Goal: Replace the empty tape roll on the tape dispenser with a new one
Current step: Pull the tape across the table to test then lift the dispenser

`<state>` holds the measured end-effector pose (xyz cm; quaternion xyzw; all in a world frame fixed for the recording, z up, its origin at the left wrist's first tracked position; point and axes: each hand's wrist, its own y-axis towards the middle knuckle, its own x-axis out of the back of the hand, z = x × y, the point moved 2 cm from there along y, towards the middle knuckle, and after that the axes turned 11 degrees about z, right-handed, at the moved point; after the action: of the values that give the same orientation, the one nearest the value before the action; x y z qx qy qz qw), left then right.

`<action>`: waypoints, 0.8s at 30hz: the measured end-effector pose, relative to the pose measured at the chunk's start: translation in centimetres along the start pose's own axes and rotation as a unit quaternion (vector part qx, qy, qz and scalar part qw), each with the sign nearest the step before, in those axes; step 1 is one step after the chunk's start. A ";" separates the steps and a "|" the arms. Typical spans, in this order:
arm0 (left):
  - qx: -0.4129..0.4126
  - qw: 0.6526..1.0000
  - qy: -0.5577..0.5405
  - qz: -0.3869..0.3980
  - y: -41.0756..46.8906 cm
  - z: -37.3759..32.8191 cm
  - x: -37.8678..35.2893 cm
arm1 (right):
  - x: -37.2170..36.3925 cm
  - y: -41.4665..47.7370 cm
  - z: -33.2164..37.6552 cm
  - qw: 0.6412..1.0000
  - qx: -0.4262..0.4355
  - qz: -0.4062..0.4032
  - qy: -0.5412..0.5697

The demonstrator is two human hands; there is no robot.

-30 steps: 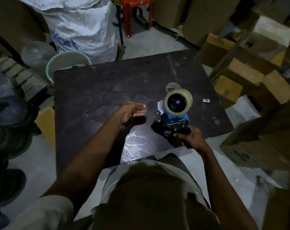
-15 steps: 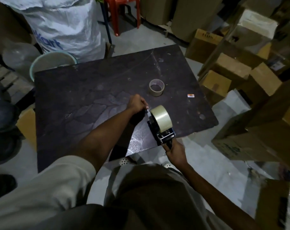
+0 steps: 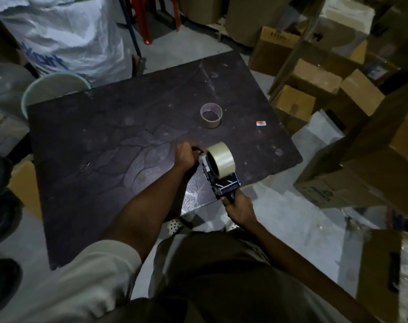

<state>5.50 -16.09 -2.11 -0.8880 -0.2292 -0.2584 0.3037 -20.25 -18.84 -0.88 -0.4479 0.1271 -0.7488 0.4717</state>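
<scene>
Now our right hand (image 3: 239, 207) grips the dispenser (image 3: 221, 180) handle, its pale full roll (image 3: 221, 159) mounted; our left hand (image 3: 186, 155) pinches its front, the empty core (image 3: 211, 115) well apart on the worktop (image 3: 105, 148).

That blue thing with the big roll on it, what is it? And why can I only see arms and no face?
The camera sits on the person's head and looks down, so you see only their arms and lap. The blue thing is a tape dispenser, a tool that sticks tape on boxes. The right hand holds its handle. The pale ring on it is a new tape roll. The left hand is closed at the dispenser's front end, probably pulling the tape's end, though that is too dark to see. On the dark table lies the empty tape roll, just a thin ring, and a small sticker. Cardboard boxes stand around.
</scene>
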 end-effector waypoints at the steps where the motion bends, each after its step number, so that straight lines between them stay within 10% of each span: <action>1: -0.019 1.000 0.009 0.012 -0.7 0.5 -0.5 | 0.0 0.3 -0.2 1.000 0.000 0.011 0.020; 8: 0.039 0.944 0.300 0.129 -4.7 2.7 -2.4 | 1.9 0.6 1.7 0.977 -0.045 0.109 0.178; 24: 0.147 0.886 0.383 0.215 -6.1 0.0 -1.7 | 2.1 -0.5 2.2 0.963 0.005 0.112 0.244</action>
<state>0.80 -12.20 -0.57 -0.6927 0.0663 -0.4705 0.5426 -19.17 -19.80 1.87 -0.2321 0.2842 -0.7781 0.5099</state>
